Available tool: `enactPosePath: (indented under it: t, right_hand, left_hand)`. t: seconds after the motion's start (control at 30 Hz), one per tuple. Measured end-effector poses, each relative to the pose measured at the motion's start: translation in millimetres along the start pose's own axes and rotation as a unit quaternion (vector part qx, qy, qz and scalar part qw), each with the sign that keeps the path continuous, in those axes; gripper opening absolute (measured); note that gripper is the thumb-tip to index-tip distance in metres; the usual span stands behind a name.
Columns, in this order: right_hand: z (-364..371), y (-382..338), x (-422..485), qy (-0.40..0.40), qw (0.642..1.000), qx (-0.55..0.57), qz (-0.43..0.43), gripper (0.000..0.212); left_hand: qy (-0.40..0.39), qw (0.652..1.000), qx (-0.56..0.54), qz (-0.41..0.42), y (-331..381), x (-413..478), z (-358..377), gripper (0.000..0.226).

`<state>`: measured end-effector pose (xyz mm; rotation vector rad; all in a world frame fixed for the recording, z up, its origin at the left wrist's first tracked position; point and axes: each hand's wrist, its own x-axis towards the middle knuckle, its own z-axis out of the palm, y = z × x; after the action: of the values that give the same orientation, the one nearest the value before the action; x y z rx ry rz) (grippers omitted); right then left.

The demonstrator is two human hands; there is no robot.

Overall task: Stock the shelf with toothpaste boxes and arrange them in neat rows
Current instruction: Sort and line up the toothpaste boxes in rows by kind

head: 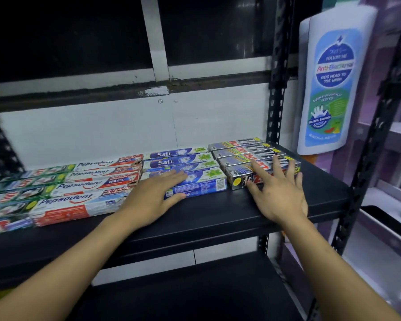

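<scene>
**Shelf Inspection: Both Hands Flat on the Front Boxes**

Landmark: the row of blue Safi boxes [183, 162], four lying flat one behind the other, mid-way along the black shelf [218, 212].

Left hand [148, 195]: lies on the front Safi box [204, 184], at that box's left end. The fingers [174, 176] are straight and close together, flat on the top face. The thumb reaches along the front face, low against the shelf board. Nothing is gripped.

Right hand [278, 195]: immediately right of the Safi row, on the front box of the silver-and-black boxes [248, 151]. The fingers [277, 165] are straight and spread wide across its top. The thumb presses on the front face. Nothing is enclosed in the hand.

Stock position: the silver-and-black boxes form a row of four, touching the right end of the Safi row and set at a slight angle to it. The Pepsodent boxes [90, 181] lie in a row left of the Safi row, end against end. Their front box projects further towards the shelf edge than the front Safi box. Green-and-white boxes [21, 181] lie beyond them, further left, too blurred to count.

Surroundings: a black perforated upright [276, 100] stands behind and right of the Safi row. A white anti-bacterial wash bottle [331, 89] is well to the right, above shelf level.
</scene>
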<state>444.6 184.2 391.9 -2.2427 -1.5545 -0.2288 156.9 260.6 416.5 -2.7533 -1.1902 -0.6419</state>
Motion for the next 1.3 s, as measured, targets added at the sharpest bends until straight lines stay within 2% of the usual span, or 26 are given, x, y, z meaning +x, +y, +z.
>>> enactPosePath:
  t: [0.2, 0.97, 1.03, 1.2, 1.3]
  right_hand:
    - [1.1, 0.6, 0.2, 0.001, 1.000, 0.007, 0.000, 0.056]
    - [3.5, 2.9, 0.8, 0.007, 1.000, 0.022, -0.002, 0.056]
    - [4.0, 3.0, 0.9, 0.009, 1.000, 0.026, -0.002, 0.056]
    - [5.1, 3.6, 1.8, 0.008, 1.000, 0.028, -0.003, 0.056]
    - [4.6, 3.6, 1.6, 0.006, 1.000, 0.030, -0.002, 0.056]
  left_hand:
    - [0.029, 0.999, -0.023, 0.005, -2.8, -3.6, 4.0, 0.049]
    - [0.021, 0.999, -0.024, 0.017, 6.4, 8.0, 5.7, 0.045]
    - [0.016, 0.999, -0.028, 0.024, 5.1, 9.3, 4.7, 0.049]
    - [-0.018, 1.000, -0.014, -0.012, 1.0, 17.6, -0.6, 0.078]
    - [-0.068, 0.997, -0.003, -0.018, 6.5, 19.7, 0.2, 0.069]
